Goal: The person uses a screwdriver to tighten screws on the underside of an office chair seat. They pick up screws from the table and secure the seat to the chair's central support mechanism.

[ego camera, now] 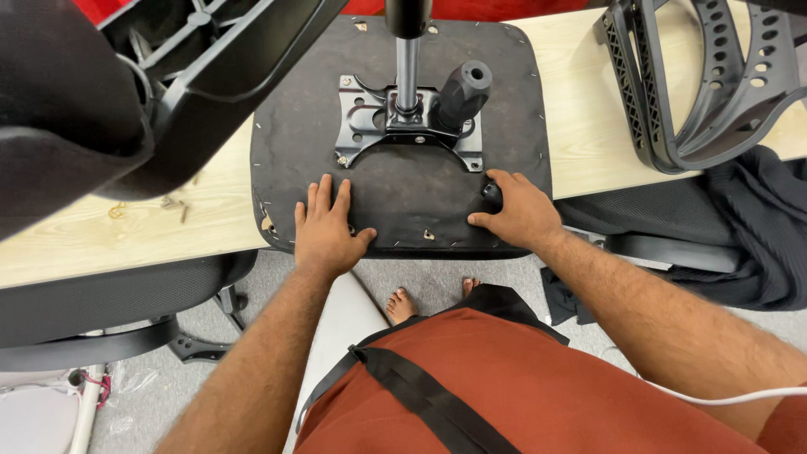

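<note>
Black fabric seat underside [403, 189] (stapled edges): left hand [326, 229] flat, open; right hand [519, 210] curled on small black knob [492, 193].

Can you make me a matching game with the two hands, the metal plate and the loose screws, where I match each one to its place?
Things:
1. left hand
2. right hand
3. metal mounting plate
4. loose screws

Places:
A. on the bare wooden table, left of the seat
B. flat on the seat's near edge
C. bolted at the seat's middle
D. over a small black part at the seat's right edge

Pairs: 1-B, 2-D, 3-C, 4-A
</note>
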